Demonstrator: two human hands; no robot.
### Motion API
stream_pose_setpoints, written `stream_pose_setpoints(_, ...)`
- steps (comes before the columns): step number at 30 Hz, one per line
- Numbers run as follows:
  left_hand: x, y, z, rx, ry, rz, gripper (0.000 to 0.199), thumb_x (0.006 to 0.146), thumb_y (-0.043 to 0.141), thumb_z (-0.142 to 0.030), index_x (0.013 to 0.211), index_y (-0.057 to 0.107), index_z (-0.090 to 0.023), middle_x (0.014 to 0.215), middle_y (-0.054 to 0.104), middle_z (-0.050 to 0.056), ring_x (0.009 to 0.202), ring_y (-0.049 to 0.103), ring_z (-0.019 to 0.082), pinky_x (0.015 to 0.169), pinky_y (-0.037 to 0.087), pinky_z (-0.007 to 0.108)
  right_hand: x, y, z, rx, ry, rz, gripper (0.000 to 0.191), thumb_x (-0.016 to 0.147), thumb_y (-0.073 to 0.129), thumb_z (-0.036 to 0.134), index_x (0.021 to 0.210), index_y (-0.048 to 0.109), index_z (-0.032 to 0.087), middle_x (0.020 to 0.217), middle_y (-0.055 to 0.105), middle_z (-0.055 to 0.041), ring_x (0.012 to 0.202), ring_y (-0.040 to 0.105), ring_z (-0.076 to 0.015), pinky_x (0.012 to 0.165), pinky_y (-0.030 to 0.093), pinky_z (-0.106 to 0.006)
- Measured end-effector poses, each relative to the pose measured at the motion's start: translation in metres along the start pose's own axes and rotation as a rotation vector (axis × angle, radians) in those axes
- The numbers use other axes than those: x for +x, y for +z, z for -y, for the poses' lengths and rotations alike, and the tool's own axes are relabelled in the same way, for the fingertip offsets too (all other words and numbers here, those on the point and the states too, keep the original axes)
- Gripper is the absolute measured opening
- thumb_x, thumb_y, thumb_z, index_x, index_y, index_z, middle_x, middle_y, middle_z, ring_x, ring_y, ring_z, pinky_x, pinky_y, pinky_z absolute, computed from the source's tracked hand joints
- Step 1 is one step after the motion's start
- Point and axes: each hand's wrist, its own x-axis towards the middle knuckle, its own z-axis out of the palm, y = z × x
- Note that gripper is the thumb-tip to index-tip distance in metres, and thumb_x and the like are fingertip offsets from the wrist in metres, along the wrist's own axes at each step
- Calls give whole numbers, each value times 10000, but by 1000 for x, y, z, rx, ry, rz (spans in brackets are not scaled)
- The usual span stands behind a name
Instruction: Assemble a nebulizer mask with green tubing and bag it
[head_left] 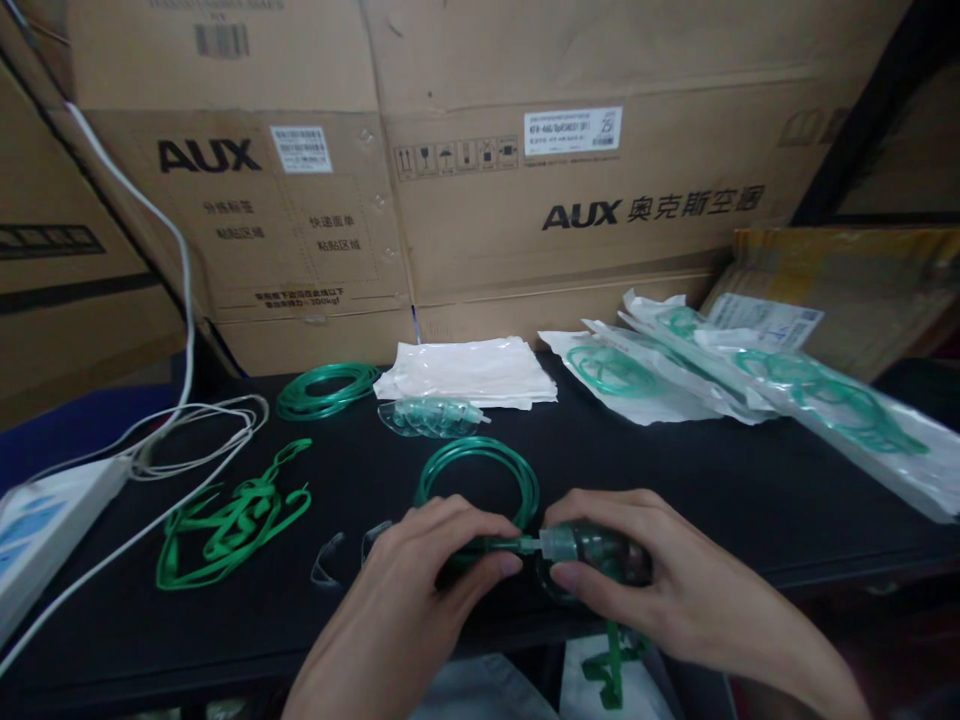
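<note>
My left hand (pixel 412 580) pinches the end of a coil of green tubing (pixel 480 446) between thumb and fingers. My right hand (pixel 667 560) is wrapped round a transparent green oxygen mask (pixel 596 550), whose pale connector (pixel 556 545) points left. The tube end meets this connector; I cannot tell how firmly it is seated. A green strap (pixel 613 660) hangs below the mask, over the table's front edge. Two small clear pieces, one of them a clear plastic strip (pixel 327 562), lie left of my left hand. Part of the mask is hidden by my right fingers.
Stacked clear green masks (pixel 431 418), another tubing coil (pixel 326 390) and a pile of white sheets (pixel 469 372) lie farther back. Tangled green straps (pixel 240 520) and white cables (pixel 187 440) are left. Packaged mask sets (pixel 675 370) lie right. Large cardboard boxes (pixel 480 230) stand behind.
</note>
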Motion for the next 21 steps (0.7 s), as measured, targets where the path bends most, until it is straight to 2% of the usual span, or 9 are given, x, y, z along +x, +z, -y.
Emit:
stream_pose_setpoints(6, 5, 2, -4, 50, 59, -48, 162, 944, 703, -191, 1021, 768, -318, 974, 750, -36, 932, 666, 174, 853, 477, 272, 3, 1, -1, -6, -7, -34, 158, 935, 687, 419, 1014, 759, 303, 1034, 791, 21, 930, 710, -207, 854, 524, -275)
stream_pose_setpoints(11, 5, 4, -5, 78, 89, -52, 246, 988, 608, -134, 1048, 762, -315, 981, 741, -32, 912, 644, 169, 810, 459, 280, 5, 2, -2, 30, -32, -38, 153, 927, 702, 401, 1022, 773, 304, 1025, 800, 9, 928, 724, -216, 828, 537, -268)
stream_pose_setpoints(13, 5, 4, -5, 91, 90, -50, 255, 985, 604, -120, 1043, 762, -312, 973, 739, -33, 904, 639, 169, 806, 453, 284, 6, 2, -1, 48, -40, -42, 137, 924, 714, 390, 1014, 770, 303, 1018, 794, 17, 922, 718, -204, 830, 523, -251)
stream_pose_setpoints(18, 7, 4, -5, 115, 98, -94, 182, 965, 667, -153, 1011, 753, -307, 977, 737, -48, 914, 638, 169, 824, 441, 285, 10, 3, 2, 123, -23, -17, 90, 966, 671, 320, 951, 735, 259, 870, 735, 48, 765, 648, -136, 720, 464, -206)
stream_pose_setpoints(21, 7, 4, -6, 117, 99, -117, 160, 979, 661, -189, 1024, 745, -317, 990, 735, -56, 934, 641, 166, 847, 437, 285, 12, 4, 3, 152, 7, -5, 121, 987, 649, 340, 938, 720, 255, 876, 719, 54, 780, 633, -130, 733, 439, -211)
